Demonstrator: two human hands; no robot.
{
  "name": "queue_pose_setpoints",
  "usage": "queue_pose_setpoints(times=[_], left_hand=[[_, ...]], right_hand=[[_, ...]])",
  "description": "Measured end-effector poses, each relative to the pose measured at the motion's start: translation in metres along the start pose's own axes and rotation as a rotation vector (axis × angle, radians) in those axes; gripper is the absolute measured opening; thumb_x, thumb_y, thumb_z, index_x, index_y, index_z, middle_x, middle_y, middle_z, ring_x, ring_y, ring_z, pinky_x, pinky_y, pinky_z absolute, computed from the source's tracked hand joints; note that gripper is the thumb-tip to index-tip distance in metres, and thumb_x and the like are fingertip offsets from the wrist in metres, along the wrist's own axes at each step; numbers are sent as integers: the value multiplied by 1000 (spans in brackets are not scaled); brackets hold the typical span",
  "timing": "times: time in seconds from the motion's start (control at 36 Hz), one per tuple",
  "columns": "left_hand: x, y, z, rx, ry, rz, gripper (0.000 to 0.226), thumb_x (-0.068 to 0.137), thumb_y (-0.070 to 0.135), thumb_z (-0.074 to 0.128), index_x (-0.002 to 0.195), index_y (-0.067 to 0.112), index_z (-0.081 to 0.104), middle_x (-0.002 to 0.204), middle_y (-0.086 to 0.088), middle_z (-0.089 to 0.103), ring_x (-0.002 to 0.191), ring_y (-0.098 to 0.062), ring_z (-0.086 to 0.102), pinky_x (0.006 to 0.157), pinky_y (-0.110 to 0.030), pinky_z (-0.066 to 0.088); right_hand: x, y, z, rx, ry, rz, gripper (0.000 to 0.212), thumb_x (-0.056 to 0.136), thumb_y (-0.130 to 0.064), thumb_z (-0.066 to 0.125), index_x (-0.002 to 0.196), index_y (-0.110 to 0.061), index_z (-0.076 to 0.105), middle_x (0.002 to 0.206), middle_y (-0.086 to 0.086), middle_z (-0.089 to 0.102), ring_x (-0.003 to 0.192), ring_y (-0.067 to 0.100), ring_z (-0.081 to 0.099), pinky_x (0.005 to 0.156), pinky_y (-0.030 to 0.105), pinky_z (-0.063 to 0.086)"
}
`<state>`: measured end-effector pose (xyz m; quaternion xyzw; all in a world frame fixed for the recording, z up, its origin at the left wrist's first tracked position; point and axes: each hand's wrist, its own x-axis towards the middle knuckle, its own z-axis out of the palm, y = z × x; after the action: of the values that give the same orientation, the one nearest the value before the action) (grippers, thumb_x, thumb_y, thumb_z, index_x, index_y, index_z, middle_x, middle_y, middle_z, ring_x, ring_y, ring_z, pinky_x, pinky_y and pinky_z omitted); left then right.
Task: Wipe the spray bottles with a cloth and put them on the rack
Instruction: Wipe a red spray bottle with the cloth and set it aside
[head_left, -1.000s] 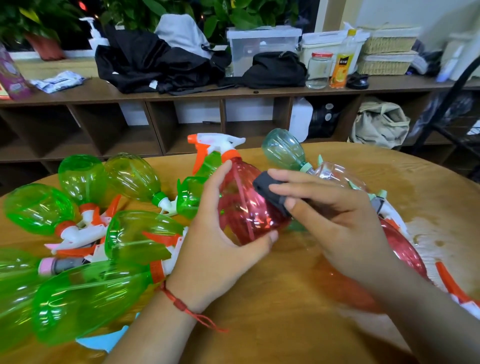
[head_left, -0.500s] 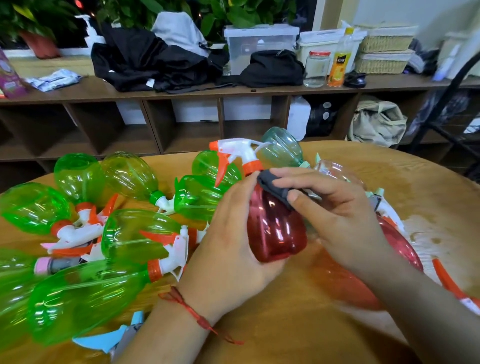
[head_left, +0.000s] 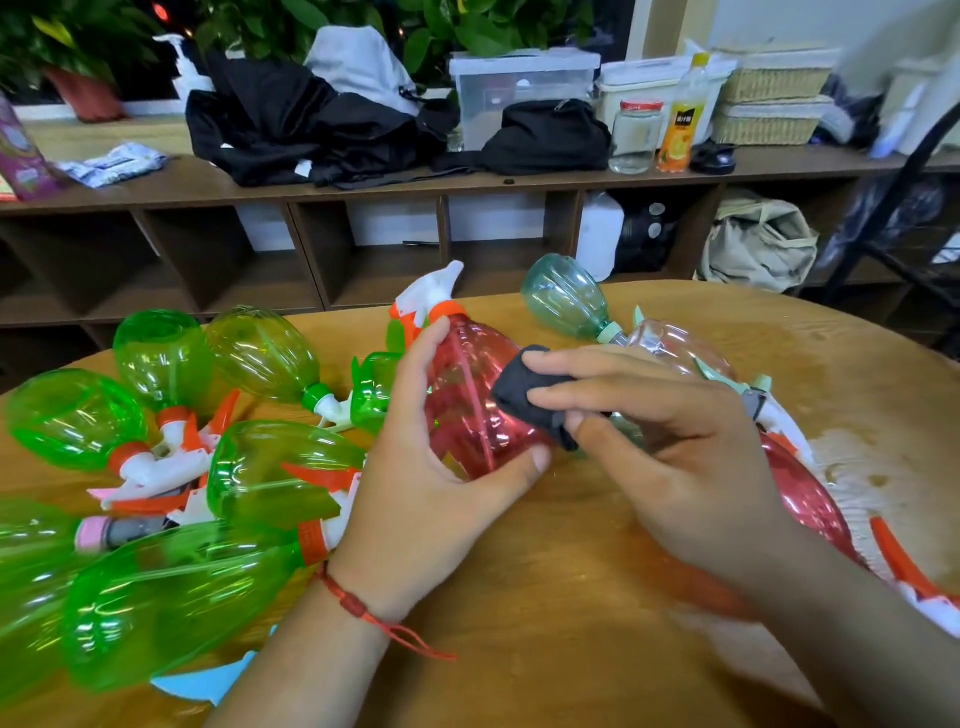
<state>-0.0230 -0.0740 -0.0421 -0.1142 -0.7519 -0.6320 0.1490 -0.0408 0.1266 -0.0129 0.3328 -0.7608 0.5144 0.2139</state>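
Your left hand grips the red translucent plastic spray bottle, nozzle up-frame; your right hand pinches the dark cloth against its right flank.

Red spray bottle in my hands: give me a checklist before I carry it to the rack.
1. Left hand grips the red spray bottle: ok.
2. Right hand pinches the dark cloth against it: ok.
3. White trigger head seated on the bottle: ok.
4. Whole bottle wiped: cannot tell.
5. Free rack spot: cannot tell, rack not clearly in view.
6. Table dry: not ok, wet patch at right.
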Motion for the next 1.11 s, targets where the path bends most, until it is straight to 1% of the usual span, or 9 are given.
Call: queue_pose_setpoints(times=[0.17,0.28,0.39,0.47,0.58,0.69,0.81,1.03,1.11], left_hand=[[-8,16,0,29,-144,82,113,72,10,98,162,29,33,156,17,49,145,-16,52,115,-43,50],[-12,22,3,109,-227,118,117,66,34,100,162,37,31,155,29,45,146,-4,48,115,-24,45],[-7,18,2,288,-213,164,120,67,49,98,164,40,28,161,26,39,152,-6,40,122,-29,39],[-6,15,4,368,-172,194,118,71,41,99,165,35,28,161,18,42,150,-12,45,121,-37,44],[-7,13,8,425,-123,183,120,72,31,97,166,34,23,163,19,37,152,-3,39,121,-28,40],[-1,7,2,377,-20,154,118,73,29,97,166,36,26,162,11,41,151,-11,43,119,-38,45],[5,-1,-7,157,52,93,114,71,32,96,163,43,30,157,4,52,142,-22,57,113,-50,51],[-1,12,-2,-72,46,96,103,74,14,92,161,21,36,154,4,54,139,-19,59,107,-31,54],[-5,18,-3,-90,-29,125,106,74,19,95,161,17,34,155,1,52,140,-27,57,108,-38,55]], right_hand=[[5,1,-6,379,85,240,25,99,-1,63,117,-11,77,130,3,75,128,22,67,103,38,57],[8,4,-11,595,101,365,26,102,-7,57,122,-8,74,129,11,74,119,29,70,90,40,58],[7,7,-9,533,115,316,26,101,3,57,118,-7,74,129,7,75,128,25,67,101,35,56],[7,9,-5,384,103,278,30,99,10,60,115,-10,77,128,2,76,128,19,67,104,33,55],[3,8,-2,182,70,181,29,97,10,66,117,-8,78,131,0,74,130,18,66,109,38,53],[-1,4,3,26,34,58,26,95,7,72,115,-8,79,133,0,73,127,17,67,107,39,54],[-1,0,4,-45,0,-35,26,94,5,73,114,-9,80,133,1,72,125,17,68,106,37,54],[-1,-3,0,201,78,61,25,97,6,65,115,-6,77,132,5,74,127,24,68,105,43,56],[2,-3,-2,424,105,164,29,99,5,61,123,-7,73,133,8,73,132,26,65,105,40,55]])
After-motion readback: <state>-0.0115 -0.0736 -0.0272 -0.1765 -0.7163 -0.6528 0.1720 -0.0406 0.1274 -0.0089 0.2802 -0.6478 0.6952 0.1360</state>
